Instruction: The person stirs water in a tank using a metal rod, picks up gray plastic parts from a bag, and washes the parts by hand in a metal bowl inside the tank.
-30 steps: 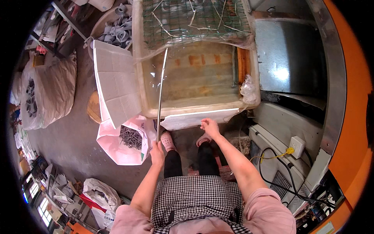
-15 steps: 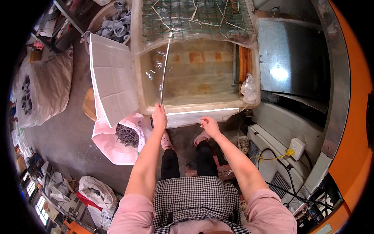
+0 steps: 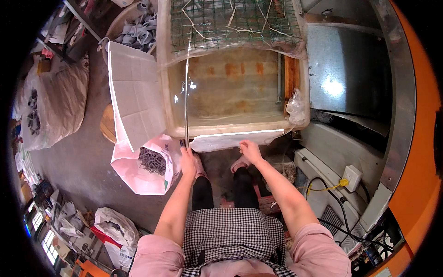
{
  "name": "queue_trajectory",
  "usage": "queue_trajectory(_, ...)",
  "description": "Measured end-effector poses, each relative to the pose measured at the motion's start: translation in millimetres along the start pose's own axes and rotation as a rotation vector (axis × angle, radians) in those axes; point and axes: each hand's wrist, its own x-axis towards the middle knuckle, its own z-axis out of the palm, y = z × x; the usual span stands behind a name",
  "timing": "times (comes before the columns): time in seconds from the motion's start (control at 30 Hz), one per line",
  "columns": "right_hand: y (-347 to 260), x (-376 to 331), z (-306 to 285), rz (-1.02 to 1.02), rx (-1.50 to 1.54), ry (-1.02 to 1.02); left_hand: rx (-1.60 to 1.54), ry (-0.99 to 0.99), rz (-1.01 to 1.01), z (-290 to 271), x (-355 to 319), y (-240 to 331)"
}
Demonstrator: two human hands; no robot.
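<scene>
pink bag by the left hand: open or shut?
Open. The pink bag gapes at its mouth, showing dark metal pieces inside. It sits on the floor beside the tub.

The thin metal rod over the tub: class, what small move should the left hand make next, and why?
Probably slide the rod further forward. The left hand grips its near end, and the rod already reaches across the liquid-filled tub up to the wire mesh at the far side. The right hand rests on the near rim and could steady the tub.
</scene>
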Motion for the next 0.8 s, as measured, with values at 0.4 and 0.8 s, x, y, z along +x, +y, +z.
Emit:
queue_trajectory(0.4, -5.1, -0.1, 9.8, -0.007, -0.014, -0.018, -0.050, 0.052, 0.134, 30.9, 97.1, 65.9)
queue_trajectory(0.8, -24.0, -14.4, 3.7, -0.018, -0.038, 0.022, -0.060, -0.094, 0.145, -26.2, 16.7, 5.5)
